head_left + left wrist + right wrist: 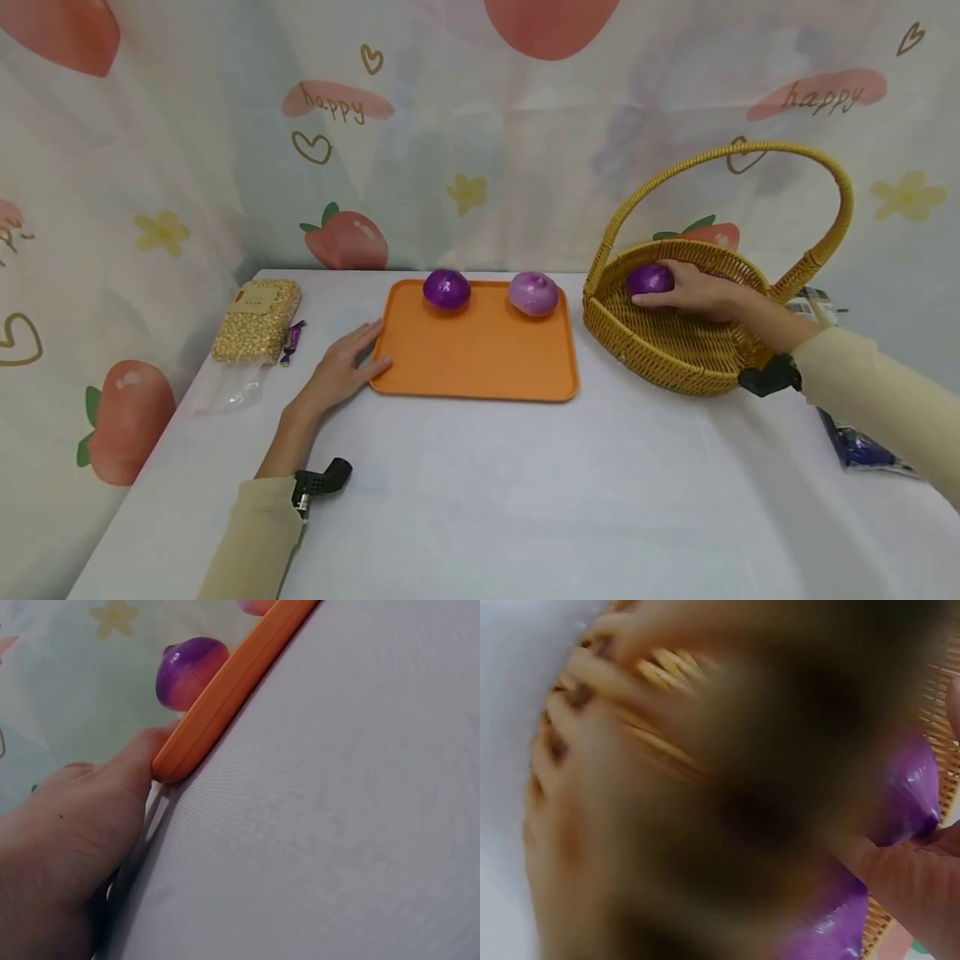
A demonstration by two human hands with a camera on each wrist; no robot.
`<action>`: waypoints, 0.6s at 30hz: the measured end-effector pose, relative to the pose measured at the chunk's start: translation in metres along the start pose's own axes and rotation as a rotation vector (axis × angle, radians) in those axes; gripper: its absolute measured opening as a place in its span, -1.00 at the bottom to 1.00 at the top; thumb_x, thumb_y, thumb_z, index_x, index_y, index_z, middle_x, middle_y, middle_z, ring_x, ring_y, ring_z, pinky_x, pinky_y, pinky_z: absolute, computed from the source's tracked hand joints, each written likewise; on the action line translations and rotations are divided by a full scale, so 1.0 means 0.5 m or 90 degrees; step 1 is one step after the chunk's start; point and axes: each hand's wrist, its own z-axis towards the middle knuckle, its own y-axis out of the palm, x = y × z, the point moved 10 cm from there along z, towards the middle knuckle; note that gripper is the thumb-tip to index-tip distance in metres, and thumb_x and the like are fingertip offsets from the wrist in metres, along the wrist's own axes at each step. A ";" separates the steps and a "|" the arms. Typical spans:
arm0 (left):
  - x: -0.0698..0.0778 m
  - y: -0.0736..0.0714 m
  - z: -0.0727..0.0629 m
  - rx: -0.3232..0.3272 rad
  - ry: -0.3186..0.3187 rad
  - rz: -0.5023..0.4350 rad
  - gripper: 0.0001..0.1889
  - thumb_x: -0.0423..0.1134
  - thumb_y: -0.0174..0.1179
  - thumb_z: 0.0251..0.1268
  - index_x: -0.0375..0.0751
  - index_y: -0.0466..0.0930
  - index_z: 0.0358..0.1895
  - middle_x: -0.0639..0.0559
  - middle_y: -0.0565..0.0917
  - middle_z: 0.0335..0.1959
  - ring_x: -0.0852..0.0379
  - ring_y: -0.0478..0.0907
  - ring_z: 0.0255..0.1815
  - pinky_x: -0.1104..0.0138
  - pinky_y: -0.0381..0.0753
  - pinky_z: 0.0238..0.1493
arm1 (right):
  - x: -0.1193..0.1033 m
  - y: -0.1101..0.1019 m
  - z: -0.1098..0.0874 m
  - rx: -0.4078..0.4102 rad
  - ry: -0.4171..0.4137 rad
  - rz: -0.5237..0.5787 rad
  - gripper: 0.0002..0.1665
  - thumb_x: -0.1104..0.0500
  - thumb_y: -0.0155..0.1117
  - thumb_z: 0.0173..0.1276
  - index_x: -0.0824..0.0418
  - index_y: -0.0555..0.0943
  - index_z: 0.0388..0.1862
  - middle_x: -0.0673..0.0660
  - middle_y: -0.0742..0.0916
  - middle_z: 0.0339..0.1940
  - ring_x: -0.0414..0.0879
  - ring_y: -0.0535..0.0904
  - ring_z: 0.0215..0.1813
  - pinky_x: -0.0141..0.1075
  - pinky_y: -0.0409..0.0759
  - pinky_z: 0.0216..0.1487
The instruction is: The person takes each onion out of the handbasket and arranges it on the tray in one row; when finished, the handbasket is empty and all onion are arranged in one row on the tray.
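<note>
Grip looks like the right hand with thumb and fingers round a purple onion inside the wicker basket — wrist view's blurry, can't swear how snug — so I'd lift clear of the handle, left hand lightly steadying the orange tray.

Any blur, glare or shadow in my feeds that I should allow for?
Head view: mostly sharp, small highlights on the onions, a soft shadow on the table near the right sleeve; left wrist view: rather dim, but the edge of the tray reads clearly; right wrist view: a dark, out-of-focus mass hides the middle, the basket looks hazy at left, and glare marks the purple onions.
</note>
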 end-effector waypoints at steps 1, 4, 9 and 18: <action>0.000 0.001 0.000 0.000 0.001 0.000 -0.26 -0.01 0.23 0.32 -0.14 0.18 0.49 -0.07 0.24 0.52 -0.17 0.10 0.56 -0.10 0.08 0.54 | -0.001 -0.001 -0.001 -0.007 0.005 -0.020 0.07 -0.15 0.21 0.37 0.44 -0.09 0.49 0.52 0.24 0.38 0.39 0.23 0.37 0.33 0.30 0.34; 0.001 0.003 -0.001 -0.001 0.003 -0.001 -0.26 -0.01 0.23 0.32 -0.15 0.18 0.49 -0.08 0.24 0.52 -0.18 0.10 0.56 -0.10 0.08 0.53 | -0.005 -0.006 -0.002 -0.021 0.009 -0.075 0.10 -0.20 0.20 0.36 0.47 -0.08 0.48 0.54 0.27 0.36 0.42 0.26 0.35 0.31 0.33 0.32; -0.002 0.005 0.000 -0.003 -0.001 0.005 -0.26 0.01 0.22 0.32 -0.14 0.17 0.50 -0.07 0.24 0.52 -0.18 0.09 0.56 -0.12 0.07 0.53 | -0.001 -0.016 0.003 -0.061 0.021 -0.050 0.09 -0.16 0.19 0.39 0.50 -0.12 0.47 0.56 0.22 0.37 0.45 0.25 0.37 0.22 0.47 0.27; -0.002 0.000 -0.001 0.000 -0.007 0.000 -0.26 0.03 0.22 0.32 -0.11 0.17 0.50 -0.06 0.23 0.53 -0.18 0.09 0.56 -0.13 0.07 0.53 | 0.007 -0.023 0.016 -0.107 0.052 0.055 0.10 -0.04 0.18 0.43 0.48 -0.27 0.51 0.58 -0.01 0.47 0.50 0.13 0.43 0.13 0.54 0.23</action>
